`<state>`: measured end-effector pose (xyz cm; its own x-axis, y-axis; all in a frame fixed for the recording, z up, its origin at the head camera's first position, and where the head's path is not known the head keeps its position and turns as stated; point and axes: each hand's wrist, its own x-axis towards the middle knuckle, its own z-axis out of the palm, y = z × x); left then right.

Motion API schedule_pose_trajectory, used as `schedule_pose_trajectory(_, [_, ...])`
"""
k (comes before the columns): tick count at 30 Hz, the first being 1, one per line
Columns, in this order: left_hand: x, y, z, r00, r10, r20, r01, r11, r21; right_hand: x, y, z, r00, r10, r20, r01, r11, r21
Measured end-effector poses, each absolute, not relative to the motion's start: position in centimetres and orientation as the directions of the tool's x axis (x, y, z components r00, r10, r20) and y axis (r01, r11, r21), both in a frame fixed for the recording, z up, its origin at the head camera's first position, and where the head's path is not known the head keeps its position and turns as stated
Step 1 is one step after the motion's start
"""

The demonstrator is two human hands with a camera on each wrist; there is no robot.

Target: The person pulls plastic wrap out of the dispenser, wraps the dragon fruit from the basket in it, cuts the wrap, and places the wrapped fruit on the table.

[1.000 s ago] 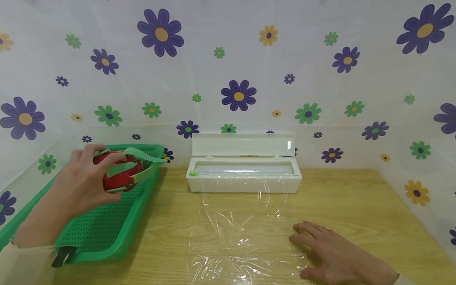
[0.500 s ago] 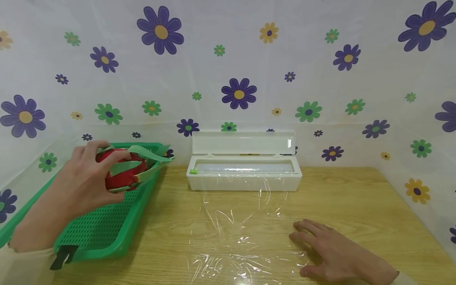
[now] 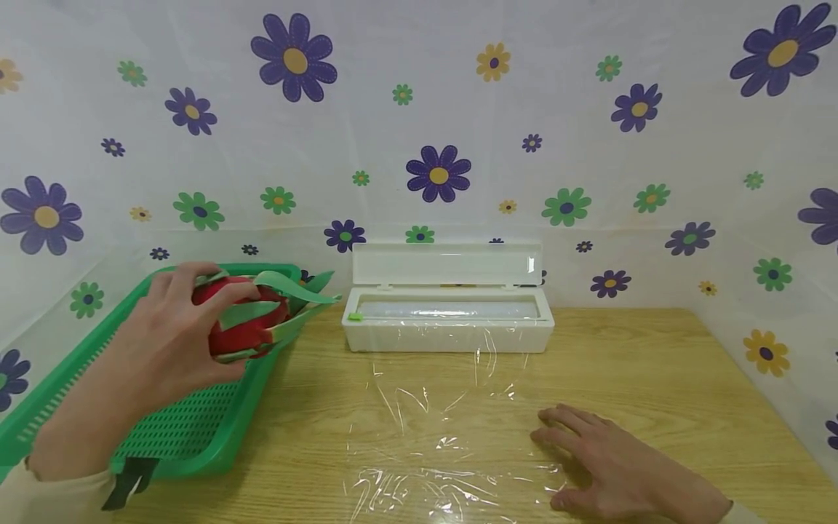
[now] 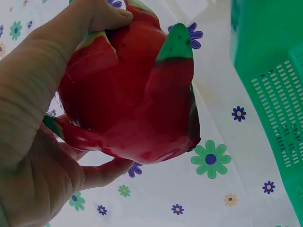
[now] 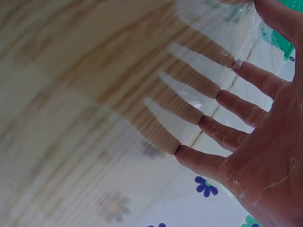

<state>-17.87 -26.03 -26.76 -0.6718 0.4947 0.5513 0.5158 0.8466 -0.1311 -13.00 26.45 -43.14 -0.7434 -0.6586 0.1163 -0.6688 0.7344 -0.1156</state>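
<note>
My left hand [image 3: 173,320] grips a red dragon fruit [image 4: 123,90] with green-tipped scales, thumb on one side and fingers round the other. In the head view it hangs over the far end of a green basket [image 3: 225,437], its long green leaves pointing right. My right hand [image 3: 602,466] rests with spread fingertips on the wooden table, at the right edge of a sheet of cling film [image 3: 439,422]. That clear film runs from a white dispenser box [image 3: 448,338] toward me. In the right wrist view, the straight fingers [image 5: 199,161] meet their own reflections in the tabletop.
Behind the film box stands its raised white lid [image 3: 448,264]. A small green slider [image 3: 356,317] sits at the box's left end. A black clip-like piece [image 3: 127,480] shows at the basket's near edge. Flower-printed sheeting [image 3: 439,109] encloses the back and sides.
My left hand has carried the dragon fruit a little to the right, toward the basket's right rim. The right hand and the cling film stay in place.
</note>
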Motion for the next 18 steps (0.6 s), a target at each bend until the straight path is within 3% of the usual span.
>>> schedule_pose_trajectory(18, [-17.3,-23.6,-27.2,-0.646,0.536,0.543,0.553,0.820,-0.151,-12.9,26.3,-43.0,-0.743,-0.659,0.117,-0.669,0.734,-0.116])
